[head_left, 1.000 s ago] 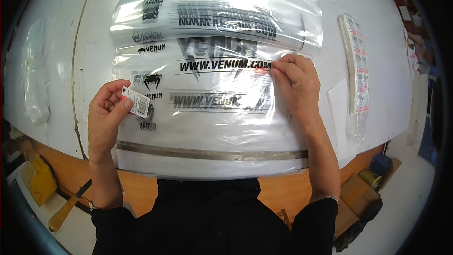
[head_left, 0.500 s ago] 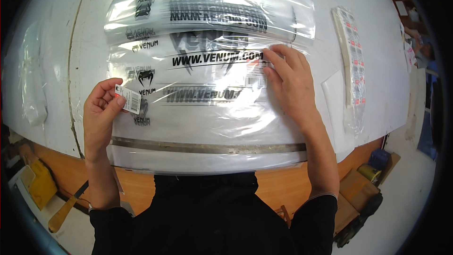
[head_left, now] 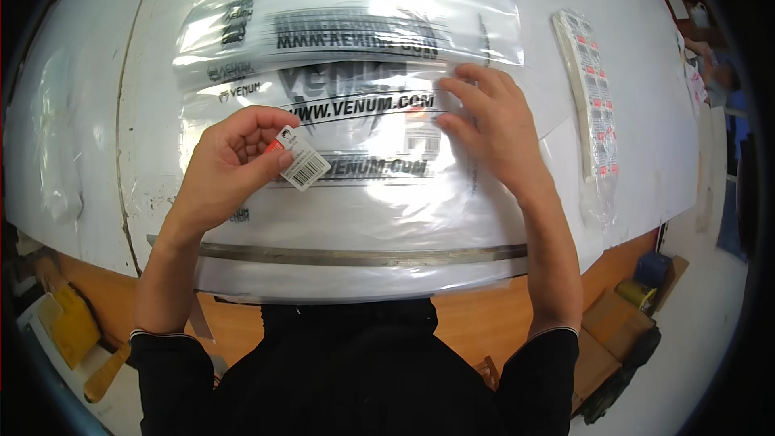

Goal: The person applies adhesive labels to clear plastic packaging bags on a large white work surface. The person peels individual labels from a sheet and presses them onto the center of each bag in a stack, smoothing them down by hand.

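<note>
A stack of printed clear plastic bags (head_left: pixel 347 214) covers the middle of the white table (head_left: pixel 97 113), with a metal bar (head_left: pixel 363 254) across its near part. My left hand (head_left: pixel 234 169) pinches a small white tag (head_left: pixel 302 163) with a red patch and a barcode between thumb and fingers, above the bags. My right hand (head_left: pixel 492 129) has its fingers apart and bent over the right part of the printed bag, holding nothing. A label with a barcode shows faintly through the plastic just left of that hand.
A long plastic-wrapped strip of red and white labels (head_left: pixel 588 97) lies at the right, near white paper (head_left: pixel 557 161). More clear plastic (head_left: pixel 60 129) lies at the left. A wooden-handled tool (head_left: pixel 105 371) is below left, cardboard (head_left: pixel 613 323) below right. Blurred items line the far right.
My left hand has moved right and up with the tag, now over the bags' middle. My right hand has loosened from its pinch and shifted slightly up and left, fingers spreading.
</note>
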The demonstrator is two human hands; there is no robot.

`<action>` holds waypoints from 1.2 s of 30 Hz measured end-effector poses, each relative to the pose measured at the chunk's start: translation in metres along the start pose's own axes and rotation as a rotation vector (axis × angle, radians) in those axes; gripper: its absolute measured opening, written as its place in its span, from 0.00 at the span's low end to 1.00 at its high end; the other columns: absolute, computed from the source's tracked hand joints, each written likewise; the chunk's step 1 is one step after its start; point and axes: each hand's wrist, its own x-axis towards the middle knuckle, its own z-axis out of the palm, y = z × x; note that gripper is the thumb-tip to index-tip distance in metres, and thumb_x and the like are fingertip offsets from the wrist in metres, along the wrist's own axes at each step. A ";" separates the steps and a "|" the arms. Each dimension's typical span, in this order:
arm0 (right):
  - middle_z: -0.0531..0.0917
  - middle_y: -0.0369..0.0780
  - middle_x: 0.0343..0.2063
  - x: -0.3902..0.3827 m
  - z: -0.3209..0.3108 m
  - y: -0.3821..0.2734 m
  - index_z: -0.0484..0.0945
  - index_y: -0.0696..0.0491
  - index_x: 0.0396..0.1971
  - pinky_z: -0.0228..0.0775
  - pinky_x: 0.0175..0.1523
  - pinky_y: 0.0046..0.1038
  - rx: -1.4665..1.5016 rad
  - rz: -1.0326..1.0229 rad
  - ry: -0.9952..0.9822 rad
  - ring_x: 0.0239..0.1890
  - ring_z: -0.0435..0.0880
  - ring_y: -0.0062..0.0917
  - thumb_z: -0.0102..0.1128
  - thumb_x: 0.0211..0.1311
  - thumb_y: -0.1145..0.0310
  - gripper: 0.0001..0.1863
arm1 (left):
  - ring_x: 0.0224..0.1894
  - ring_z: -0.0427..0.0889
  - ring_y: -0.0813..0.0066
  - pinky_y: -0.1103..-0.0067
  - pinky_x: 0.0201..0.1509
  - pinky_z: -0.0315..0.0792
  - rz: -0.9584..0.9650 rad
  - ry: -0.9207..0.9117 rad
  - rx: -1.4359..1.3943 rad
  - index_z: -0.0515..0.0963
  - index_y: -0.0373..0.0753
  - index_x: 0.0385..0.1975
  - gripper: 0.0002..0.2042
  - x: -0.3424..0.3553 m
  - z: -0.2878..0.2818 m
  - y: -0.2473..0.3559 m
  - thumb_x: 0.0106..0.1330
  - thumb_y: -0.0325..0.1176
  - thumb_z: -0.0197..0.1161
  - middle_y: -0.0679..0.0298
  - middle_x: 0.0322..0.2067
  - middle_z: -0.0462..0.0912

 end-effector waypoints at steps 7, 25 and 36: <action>0.81 0.40 0.46 -0.002 0.008 0.001 0.84 0.51 0.39 0.70 0.56 0.39 0.009 0.031 -0.003 0.52 0.78 0.37 0.73 0.50 0.67 0.15 | 0.39 0.82 0.85 0.86 0.44 0.77 -0.029 -0.091 0.103 0.77 0.35 0.52 0.14 0.022 0.019 0.004 0.67 0.23 0.64 0.69 0.38 0.83; 0.82 0.41 0.50 0.036 -0.005 0.025 0.78 0.51 0.57 0.74 0.57 0.36 -0.002 0.061 0.062 0.54 0.80 0.38 0.63 0.62 0.75 0.22 | 0.32 0.76 0.82 0.82 0.37 0.71 0.187 -0.339 0.369 0.77 0.29 0.53 0.21 0.140 0.071 0.040 0.62 0.32 0.65 0.67 0.30 0.79; 0.81 0.41 0.53 0.032 -0.001 0.031 0.78 0.51 0.56 0.73 0.59 0.37 0.095 -0.002 0.096 0.55 0.79 0.39 0.65 0.57 0.76 0.24 | 0.38 0.82 0.59 0.70 0.45 0.75 0.341 -0.267 0.734 0.80 0.28 0.48 0.22 0.158 0.079 0.055 0.56 0.36 0.69 0.55 0.32 0.82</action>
